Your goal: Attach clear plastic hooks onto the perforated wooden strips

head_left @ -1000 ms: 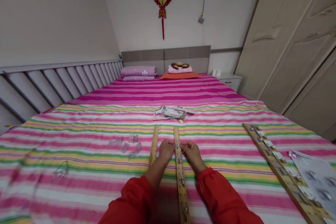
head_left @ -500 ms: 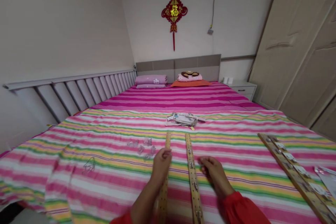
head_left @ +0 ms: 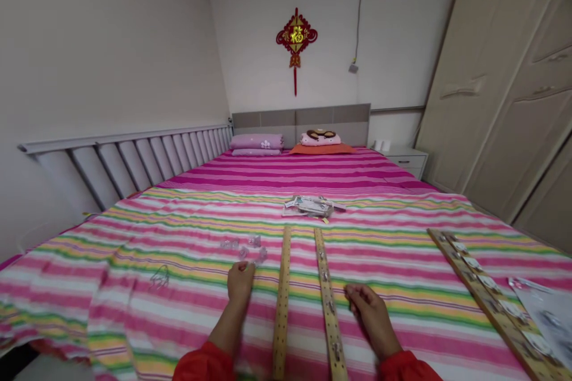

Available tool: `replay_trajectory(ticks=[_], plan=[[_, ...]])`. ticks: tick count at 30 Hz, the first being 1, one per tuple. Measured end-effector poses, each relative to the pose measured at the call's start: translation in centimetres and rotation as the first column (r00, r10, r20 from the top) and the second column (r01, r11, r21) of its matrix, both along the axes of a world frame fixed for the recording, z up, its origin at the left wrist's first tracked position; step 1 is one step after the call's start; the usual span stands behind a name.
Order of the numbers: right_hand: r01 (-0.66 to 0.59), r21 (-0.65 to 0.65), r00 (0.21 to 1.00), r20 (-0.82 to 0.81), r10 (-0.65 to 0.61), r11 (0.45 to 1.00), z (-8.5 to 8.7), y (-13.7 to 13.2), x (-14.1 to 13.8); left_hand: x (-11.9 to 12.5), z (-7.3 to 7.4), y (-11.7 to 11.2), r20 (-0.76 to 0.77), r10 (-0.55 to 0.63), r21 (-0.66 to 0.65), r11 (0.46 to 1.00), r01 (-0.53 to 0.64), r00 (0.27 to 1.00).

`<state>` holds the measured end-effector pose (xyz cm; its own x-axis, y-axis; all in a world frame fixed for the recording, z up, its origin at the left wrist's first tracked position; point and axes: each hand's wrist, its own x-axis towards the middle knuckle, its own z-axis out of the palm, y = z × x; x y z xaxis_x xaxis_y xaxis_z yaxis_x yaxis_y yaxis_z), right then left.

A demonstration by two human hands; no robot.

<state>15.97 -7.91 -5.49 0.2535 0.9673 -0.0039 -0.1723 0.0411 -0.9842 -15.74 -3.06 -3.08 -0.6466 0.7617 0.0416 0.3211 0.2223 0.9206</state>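
- Red knotted hanging ornament on the white wall, straight above the grey padded headboard: one large gold Chinese character, 福, sits on its central diamond. Smaller gold marks flank the character, too small to read.
- Heap of small clear packets with printed cards on the striped bed, well in front of the headboard: print shows, but it is too small to read.
- Two pale wooden strips with rows of holes, farther still from the headboard: nothing on them can be read.
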Motion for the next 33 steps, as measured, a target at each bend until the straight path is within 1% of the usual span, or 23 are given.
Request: replay_trajectory(ticks=[3, 7, 10, 13, 20, 23, 27, 30, 33], plan=[[0.009, 0.005, 1.000, 0.010, -0.009, 1.000, 0.1, -0.2, 0.0, -0.1, -0.3, -0.2, -0.003, -0.031, -0.025, 0.999, 0.031, 1.000], [0.025, 0.016, 1.000, -0.002, -0.025, 1.000, 0.4, -0.5, -0.1, -0.3, -0.6, -0.2, 0.008, -0.080, -0.007, 0.997, 0.080, 0.997], [0.031, 0.020, 0.999, -0.021, -0.031, 0.999, 0.8, -0.8, -0.3, -0.3, -0.6, -0.3, 0.023, -0.079, 0.020, 0.997, 0.079, 0.997], [0.026, 0.015, 0.999, -0.047, -0.025, 1.000, 1.2, -0.9, -0.3, -0.1, -0.4, -0.7, 0.050, -0.075, 0.059, 0.996, 0.072, 0.996], [0.011, 0.004, 0.997, -0.081, -0.010, 1.000, 1.3, -0.8, -0.1, -0.1, 0.5, -3.2, 0.188, -0.116, 0.191, 0.978, 0.079, 0.975], [0.009, 0.006, 0.996, -0.083, -0.008, 1.000, 1.2, -0.8, -0.2, -0.2, 0.4, -3.9, 0.253, -0.147, 0.216, 0.972, 0.093, 0.956], [0.024, 0.004, 0.996, -0.083, -0.024, 1.000, 1.2, -1.0, -0.2, -0.4, 0.1, -4.1, 0.342, -0.156, 0.221, 0.972, 0.082, 0.927], [0.041, -0.002, 0.996, -0.078, -0.041, 0.999, 1.9, -1.0, -0.1, -0.7, -0.1, -4.1, 0.390, -0.168, 0.218, 0.972, 0.087, 0.905], [0.036, -0.003, 0.999, -0.035, -0.036, 0.999, 3.7, -0.4, -0.4, -0.9, -0.5, -4.4, 0.401, -0.177, 0.230, 0.969, 0.089, 0.899]])
